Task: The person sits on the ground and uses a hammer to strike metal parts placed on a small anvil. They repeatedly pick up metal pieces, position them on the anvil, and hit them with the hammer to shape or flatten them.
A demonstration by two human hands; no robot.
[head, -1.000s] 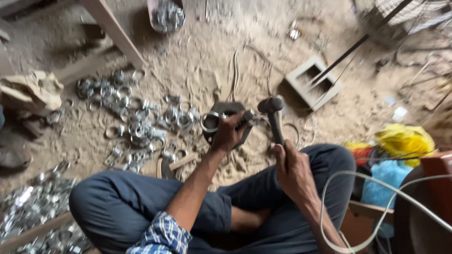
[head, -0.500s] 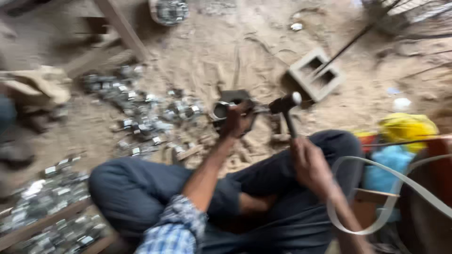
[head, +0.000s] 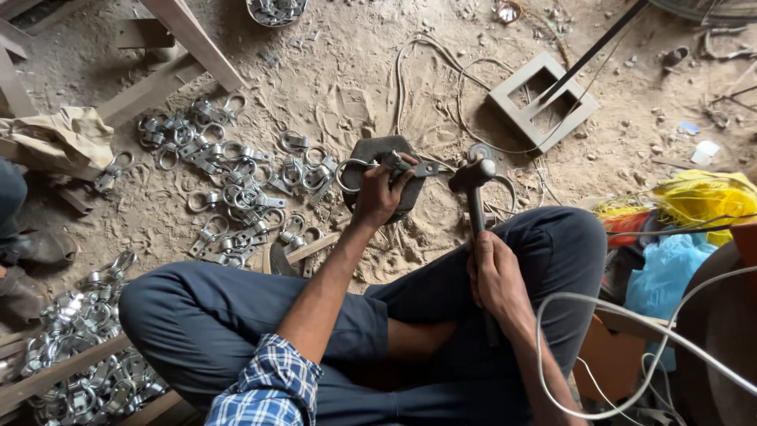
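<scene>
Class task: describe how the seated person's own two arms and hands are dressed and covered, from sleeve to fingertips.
Both hands are bare: no gloves, rings or watch show on the left hand or right hand. The left arm has a blue-and-white checked sleeve rolled up above the elbow, leaving the forearm uncovered. The right forearm is uncovered too; its sleeve is out of view.

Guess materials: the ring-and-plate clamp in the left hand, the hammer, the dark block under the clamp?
Silvery ring-and-plate clamp in the left hand: looks like plated or galvanised steel, bright with glints. Hammer in the right hand: dull grey metal head, likely steel; handle dark, material unclear. Dark rounded block: matte and dusty, perhaps iron or stone; cannot tell.
</scene>
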